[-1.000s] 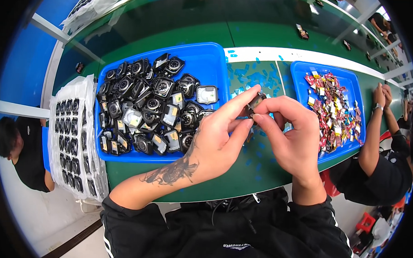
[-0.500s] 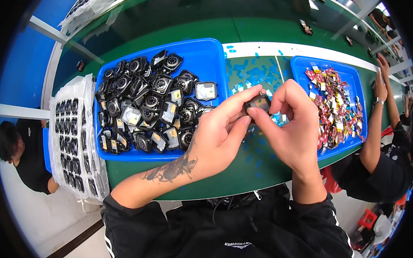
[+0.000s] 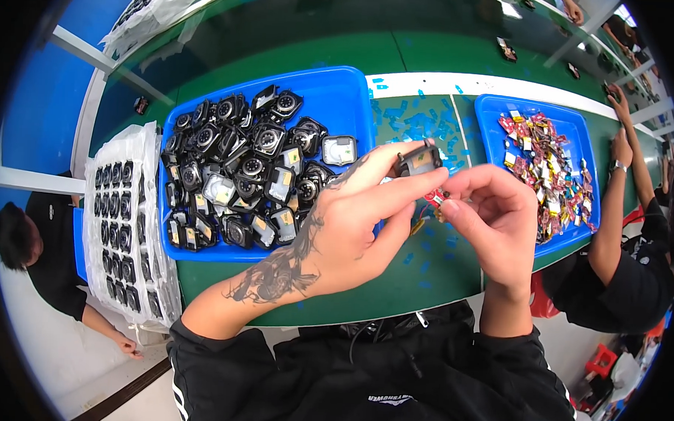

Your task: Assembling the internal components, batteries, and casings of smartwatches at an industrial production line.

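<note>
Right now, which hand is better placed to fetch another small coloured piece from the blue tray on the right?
Probably the right hand. It is nearer the right blue tray of coloured pieces and pinches only a small red-wired part. The left hand grips the black casing and would have to reach across.

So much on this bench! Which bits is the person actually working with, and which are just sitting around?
In use:
- small black square part with red wires, pinched by left hand
- right hand, at its wires
- blue plastic tray of similar black parts

Lying about:
- blue tray of small colourful pieces
- white wrapped tray of black parts
- blue scraps on the green table
</note>
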`<state>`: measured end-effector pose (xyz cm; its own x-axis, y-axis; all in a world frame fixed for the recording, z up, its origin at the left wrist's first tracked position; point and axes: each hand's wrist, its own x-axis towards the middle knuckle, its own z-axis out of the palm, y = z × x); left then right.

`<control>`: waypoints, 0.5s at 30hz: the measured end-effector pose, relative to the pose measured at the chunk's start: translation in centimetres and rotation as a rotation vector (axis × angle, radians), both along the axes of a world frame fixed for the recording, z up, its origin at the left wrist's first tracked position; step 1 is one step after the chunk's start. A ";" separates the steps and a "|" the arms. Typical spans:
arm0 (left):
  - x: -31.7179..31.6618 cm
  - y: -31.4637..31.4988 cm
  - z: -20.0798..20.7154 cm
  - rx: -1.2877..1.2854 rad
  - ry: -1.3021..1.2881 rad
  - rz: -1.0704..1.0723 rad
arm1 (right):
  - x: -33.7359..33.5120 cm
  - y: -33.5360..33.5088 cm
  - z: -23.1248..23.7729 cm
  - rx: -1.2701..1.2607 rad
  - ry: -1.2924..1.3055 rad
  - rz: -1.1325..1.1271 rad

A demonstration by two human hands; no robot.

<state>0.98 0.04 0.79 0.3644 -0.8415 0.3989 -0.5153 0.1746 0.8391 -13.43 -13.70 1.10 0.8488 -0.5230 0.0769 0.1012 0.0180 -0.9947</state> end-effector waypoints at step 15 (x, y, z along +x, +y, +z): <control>-0.9 0.0 -1.1 0.262 0.705 -0.064 | -0.8 -0.5 -0.7 0.158 -0.024 0.045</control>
<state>0.13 0.06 -0.30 0.4062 -0.9049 -0.1270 0.1637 -0.0646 0.9844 -14.19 -14.23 0.39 0.8708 -0.4913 0.0173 0.1202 0.1788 -0.9765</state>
